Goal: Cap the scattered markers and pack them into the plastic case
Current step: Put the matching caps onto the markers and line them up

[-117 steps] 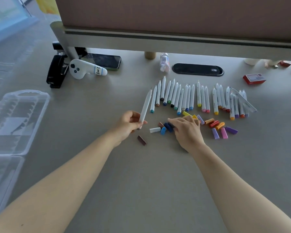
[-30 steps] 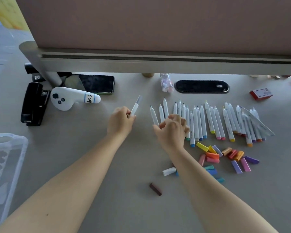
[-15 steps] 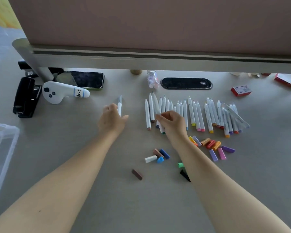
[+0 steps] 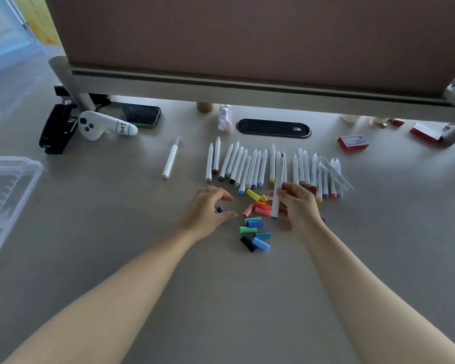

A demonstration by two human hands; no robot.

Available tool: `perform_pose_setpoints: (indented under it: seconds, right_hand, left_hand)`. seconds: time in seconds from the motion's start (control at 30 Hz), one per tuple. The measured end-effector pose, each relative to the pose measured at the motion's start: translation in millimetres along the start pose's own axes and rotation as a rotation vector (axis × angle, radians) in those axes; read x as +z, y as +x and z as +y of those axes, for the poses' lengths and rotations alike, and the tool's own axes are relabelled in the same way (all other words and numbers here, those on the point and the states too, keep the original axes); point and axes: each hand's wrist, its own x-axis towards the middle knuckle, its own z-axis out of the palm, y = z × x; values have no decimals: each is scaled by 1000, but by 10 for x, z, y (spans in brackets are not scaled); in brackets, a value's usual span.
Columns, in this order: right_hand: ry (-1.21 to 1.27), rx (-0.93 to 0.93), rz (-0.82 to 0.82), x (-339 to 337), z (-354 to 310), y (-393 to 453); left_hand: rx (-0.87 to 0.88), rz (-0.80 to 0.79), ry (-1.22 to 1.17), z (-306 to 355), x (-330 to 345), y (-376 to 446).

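Bench (image 4: 116,258) carries everything; the clear plastic case (image 4: 8,195) sits at its far left edge, well apart from the work. A row of uncapped markers (image 4: 247,166) lies beyond the loose caps (image 4: 255,224). The right hand (image 4: 298,206) grips one marker (image 4: 278,185) upright. The left hand (image 4: 208,210), fingers loosely curled, hovers over a dark cap (image 4: 219,209); whether it pinches it is unclear. Judged risk: a mismatched cap, or knuckles scattering the pile.
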Motion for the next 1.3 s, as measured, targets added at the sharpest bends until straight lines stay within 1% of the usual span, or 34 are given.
perform_pose_setpoints:
  seconds: [0.1, 0.17, 0.3, 0.47, 0.57, 0.63, 0.7, 0.77, 0.87, 0.93, 1.13, 1.23, 1.3]
  right_hand:
    - [-15, -30, 7, -189, 101, -30]
    - [-24, -42, 3, -293, 159, -43]
    - [39, -48, -14, -468, 258, -64]
    - [27, -54, -25, -599, 349, -101]
    - [38, -51, -28, -626, 374, -111]
    - [51, -56, -37, -634, 371, -124]
    - [53, -67, -57, -634, 352, -142]
    - [13, -82, -66, -634, 327, -158]
    - [-32, -105, -101, -610, 274, -178]
    - [-53, -122, -136, -573, 225, -200]
    - [-162, -224, -221, -382, 35, -272]
    - [-206, -289, -255, -304, -53, -324]
    - [-276, -324, -243, -262, -80, -338]
  left_hand:
    - [49, -18, 91, 149, 153, -42]
    - [86, -64, 136, 251, 248, -59]
    - [146, -143, 288, 379, 463, -83]
    - [127, -171, 474, 483, 660, -66]
    - [112, -159, 529, 508, 725, -29]
    - [112, -152, 523, 520, 738, -25]
    - [80, -109, 383, 540, 704, -22]
    - [-15, -45, 77, 592, 615, -10]
    - [-168, -18, -460, 701, 434, 4]
    - [-234, 40, -690, 747, 318, 9]
    - [-479, 245, -1103, 772, 1, 59]
    - [-537, 339, -1204, 719, -93, 84]
    - [-556, 382, -1227, 694, -138, 81]
